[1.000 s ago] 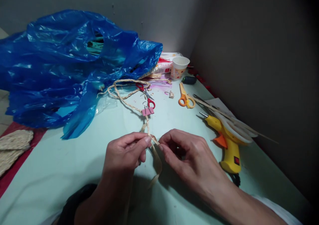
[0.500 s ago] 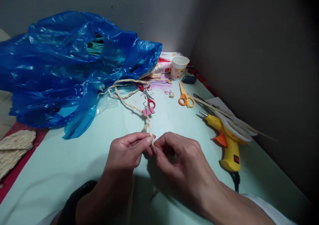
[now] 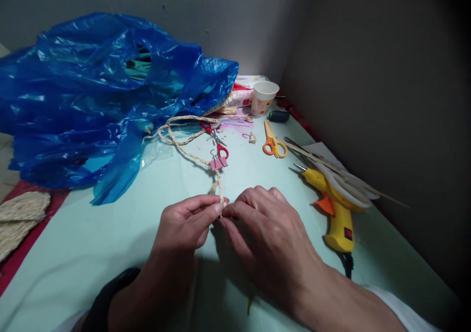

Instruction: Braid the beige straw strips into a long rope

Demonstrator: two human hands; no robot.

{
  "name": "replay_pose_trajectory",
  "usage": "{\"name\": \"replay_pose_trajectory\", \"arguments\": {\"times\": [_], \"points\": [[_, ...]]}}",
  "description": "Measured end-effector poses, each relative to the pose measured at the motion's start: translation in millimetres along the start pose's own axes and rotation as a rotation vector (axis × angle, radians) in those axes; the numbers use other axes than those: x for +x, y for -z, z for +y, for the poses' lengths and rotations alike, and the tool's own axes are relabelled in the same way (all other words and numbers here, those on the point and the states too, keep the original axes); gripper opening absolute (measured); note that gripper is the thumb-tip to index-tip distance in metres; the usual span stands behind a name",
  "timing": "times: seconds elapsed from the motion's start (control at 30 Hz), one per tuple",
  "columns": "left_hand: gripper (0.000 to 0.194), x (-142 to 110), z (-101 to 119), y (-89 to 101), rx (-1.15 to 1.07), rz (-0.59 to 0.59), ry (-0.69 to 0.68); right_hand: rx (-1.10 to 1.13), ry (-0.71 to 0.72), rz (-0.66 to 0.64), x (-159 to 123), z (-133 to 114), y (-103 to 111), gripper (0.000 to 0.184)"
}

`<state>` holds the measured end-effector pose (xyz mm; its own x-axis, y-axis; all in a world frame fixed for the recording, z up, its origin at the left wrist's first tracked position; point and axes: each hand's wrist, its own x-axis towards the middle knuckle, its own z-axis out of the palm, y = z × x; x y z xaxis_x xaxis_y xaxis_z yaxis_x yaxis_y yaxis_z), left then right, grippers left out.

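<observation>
A pale braided straw cord (image 3: 220, 185) runs toward me from a pink binder clip (image 3: 218, 163), which grips it on the table. My left hand (image 3: 187, 221) pinches the near end of the braid between thumb and fingers. Right beside it, my right hand (image 3: 265, 229) is closed with its fingertips at the same end of the braid, on loose strands that are mostly hidden. One strand tip shows below my right palm. Beyond the clip, the rest of the cord lies in loops, and small red-handled scissors (image 3: 222, 150) lie against it.
A big blue plastic bag (image 3: 91, 87) fills the back left. Orange-handled scissors (image 3: 271, 143), a paper cup (image 3: 265, 96) and a dark spool (image 3: 278, 116) are at the back. A yellow glue gun (image 3: 340, 224) lies on the right, and woven straw pieces (image 3: 22, 219) at the left edge.
My right hand has turned over, knuckles higher, and its fingertips have shifted slightly left against the braid's end. The strand tip below it has moved right. My left hand keeps its pinch.
</observation>
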<state>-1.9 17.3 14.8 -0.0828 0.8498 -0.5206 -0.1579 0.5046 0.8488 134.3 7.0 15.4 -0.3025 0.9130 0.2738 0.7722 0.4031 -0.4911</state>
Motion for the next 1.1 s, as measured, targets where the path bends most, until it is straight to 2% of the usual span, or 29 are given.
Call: {"name": "replay_pose_trajectory", "arguments": {"times": [0.1, 0.17, 0.3, 0.37, 0.57, 0.7, 0.8, 0.87, 0.93, 1.0, 1.1], "points": [[0.024, -0.9, 2.9, -0.9, -0.016, 0.016, -0.002, 0.116, 0.015, -0.01, 3.7, 7.0, 10.8, 0.02], [0.022, -0.7, 4.2, -0.6, -0.002, 0.011, -0.014, 0.223, -0.061, -0.033, 6.8, 12.1, 15.7, 0.018], [0.024, 0.6, 4.3, 1.2, 0.04, 0.005, -0.048, 0.573, -0.247, -0.338, 12.3, 17.7, 12.2, 0.017], [0.027, 0.4, 3.9, 1.7, 0.073, 0.03, -0.072, 0.682, -0.306, -0.386, 14.2, 18.8, 6.8, 0.02], [0.033, -2.2, 4.5, 0.8, 0.048, 0.01, -0.145, 0.733, -0.394, -0.325, 16.8, 17.4, -0.5, 0.023], [0.032, -0.9, 2.9, 1.8, 0.036, 0.005, -0.174, 0.734, -0.353, -0.19, 16.1, 12.4, -1.4, 0.02], [0.022, 0.7, 1.2, 3.4, 0.112, -0.018, -0.208, 0.694, -0.322, -0.11, 15.0, 10.6, -3.4, 0.017], [0.012, 0.7, 0.7, 4.3, 0.25, -0.007, -0.281, 0.676, -0.328, -0.074, 14.1, 10.4, -4.8, 0.015], [0.005, -0.4, 0.7, 5.2, 0.473, 0.059, -0.393, 0.668, -0.343, -0.041, 13.3, 10.1, -6.0, 0.015], [0.008, -2.2, 0.3, 6.5, 0.726, 0.126, -0.554, 0.668, -0.356, -0.006, 12.5, 9.7, -6.9, 0.014], [0.018, -4.8, -1.9, 9.6, 1.009, 0.109, -0.796, 0.66, -0.363, 0.027, 11.4, 9.2, -7.6, 0.014]]}}
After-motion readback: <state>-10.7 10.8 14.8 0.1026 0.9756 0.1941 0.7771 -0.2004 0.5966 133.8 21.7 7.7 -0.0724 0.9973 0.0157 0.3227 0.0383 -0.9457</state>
